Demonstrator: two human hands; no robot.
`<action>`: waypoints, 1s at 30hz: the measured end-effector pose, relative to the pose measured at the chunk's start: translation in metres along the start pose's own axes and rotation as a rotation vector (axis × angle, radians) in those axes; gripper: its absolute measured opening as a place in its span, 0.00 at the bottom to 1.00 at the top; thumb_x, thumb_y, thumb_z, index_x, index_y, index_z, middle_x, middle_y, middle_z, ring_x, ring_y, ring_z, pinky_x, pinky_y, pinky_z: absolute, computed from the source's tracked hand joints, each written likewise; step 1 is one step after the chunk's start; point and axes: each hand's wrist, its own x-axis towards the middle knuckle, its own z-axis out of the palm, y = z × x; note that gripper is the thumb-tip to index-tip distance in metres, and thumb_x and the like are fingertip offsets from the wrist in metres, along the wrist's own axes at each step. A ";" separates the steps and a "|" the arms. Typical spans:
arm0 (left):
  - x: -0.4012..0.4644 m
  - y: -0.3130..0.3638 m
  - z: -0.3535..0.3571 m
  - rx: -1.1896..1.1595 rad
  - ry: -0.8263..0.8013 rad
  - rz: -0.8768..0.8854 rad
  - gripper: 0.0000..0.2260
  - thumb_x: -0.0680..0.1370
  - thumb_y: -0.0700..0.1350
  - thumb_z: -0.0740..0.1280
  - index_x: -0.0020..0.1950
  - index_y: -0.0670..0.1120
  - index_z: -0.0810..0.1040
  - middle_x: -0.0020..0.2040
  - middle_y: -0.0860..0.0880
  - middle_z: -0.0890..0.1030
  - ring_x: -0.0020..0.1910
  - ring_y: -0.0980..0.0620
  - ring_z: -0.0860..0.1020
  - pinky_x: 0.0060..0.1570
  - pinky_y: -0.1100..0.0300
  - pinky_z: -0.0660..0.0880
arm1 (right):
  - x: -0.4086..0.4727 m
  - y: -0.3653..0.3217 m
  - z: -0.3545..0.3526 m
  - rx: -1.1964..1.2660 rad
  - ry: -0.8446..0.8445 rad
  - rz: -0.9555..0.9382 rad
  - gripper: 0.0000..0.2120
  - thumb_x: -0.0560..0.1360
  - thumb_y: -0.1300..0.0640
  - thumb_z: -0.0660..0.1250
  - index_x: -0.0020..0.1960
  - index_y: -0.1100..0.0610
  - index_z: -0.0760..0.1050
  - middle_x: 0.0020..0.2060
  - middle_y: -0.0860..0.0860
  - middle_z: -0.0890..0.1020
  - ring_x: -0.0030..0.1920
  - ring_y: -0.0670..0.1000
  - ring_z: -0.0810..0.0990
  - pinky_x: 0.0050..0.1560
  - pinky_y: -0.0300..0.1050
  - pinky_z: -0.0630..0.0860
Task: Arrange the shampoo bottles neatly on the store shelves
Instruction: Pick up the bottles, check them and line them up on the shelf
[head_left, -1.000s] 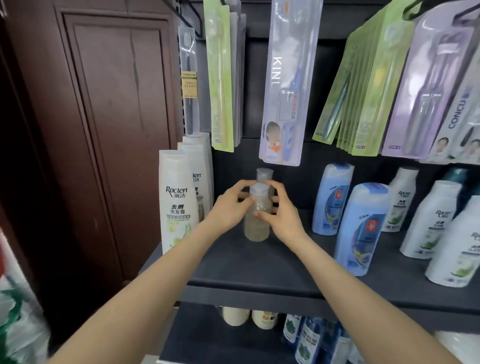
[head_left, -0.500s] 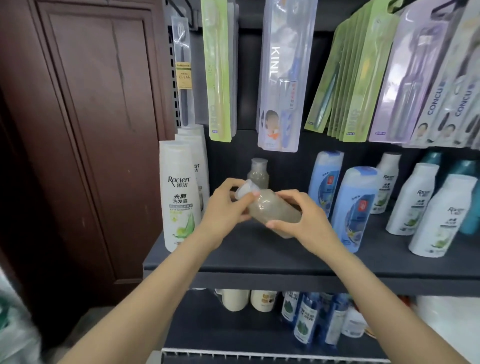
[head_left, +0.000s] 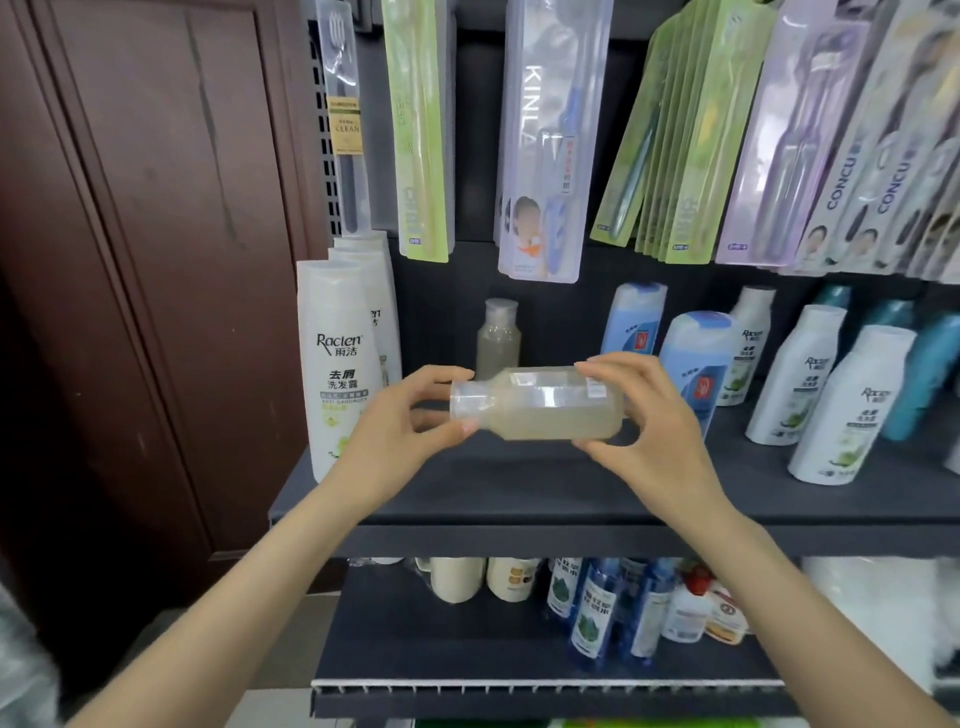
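Observation:
A small clear bottle (head_left: 540, 405) of pale cloudy liquid lies on its side in the air above the dark shelf (head_left: 519, 499), cap pointing left. My left hand (head_left: 400, 431) pinches the cap end. My right hand (head_left: 649, 431) grips the bottle's base. A second, matching small bottle (head_left: 497, 338) stands upright at the back of the shelf. Tall white Raclen bottles (head_left: 337, 364) stand in a row at the shelf's left end. Blue and white bottles (head_left: 696, 364) and more white Raclen bottles (head_left: 831, 405) stand to the right.
Packs of toothbrushes (head_left: 545, 145) hang on hooks above the shelf. A lower shelf (head_left: 519, 644) holds several small bottles. A dark brown wooden door (head_left: 145, 234) stands to the left of the shelving.
The small bottle was lifted off the shelf and tipped from upright to lying flat between my hands. It also came nearer to me.

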 end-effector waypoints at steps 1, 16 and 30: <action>0.000 0.000 -0.001 0.027 0.019 0.016 0.17 0.72 0.38 0.72 0.56 0.54 0.76 0.51 0.56 0.81 0.46 0.58 0.81 0.49 0.63 0.76 | -0.001 0.002 0.001 -0.094 0.039 -0.095 0.31 0.64 0.69 0.76 0.62 0.51 0.72 0.59 0.46 0.71 0.62 0.40 0.69 0.62 0.30 0.67; -0.009 0.006 -0.004 -0.008 0.136 0.154 0.18 0.69 0.35 0.73 0.54 0.51 0.78 0.52 0.56 0.81 0.51 0.58 0.80 0.51 0.64 0.76 | 0.005 -0.012 -0.015 0.376 -0.103 0.197 0.34 0.65 0.69 0.75 0.63 0.43 0.70 0.56 0.40 0.76 0.57 0.40 0.76 0.51 0.34 0.76; -0.002 0.013 -0.003 -0.202 0.030 -0.152 0.13 0.75 0.42 0.69 0.59 0.49 0.78 0.47 0.47 0.82 0.42 0.53 0.83 0.40 0.66 0.77 | 0.017 -0.015 -0.009 0.386 -0.211 0.726 0.25 0.72 0.35 0.59 0.48 0.56 0.79 0.33 0.58 0.84 0.32 0.53 0.83 0.30 0.41 0.78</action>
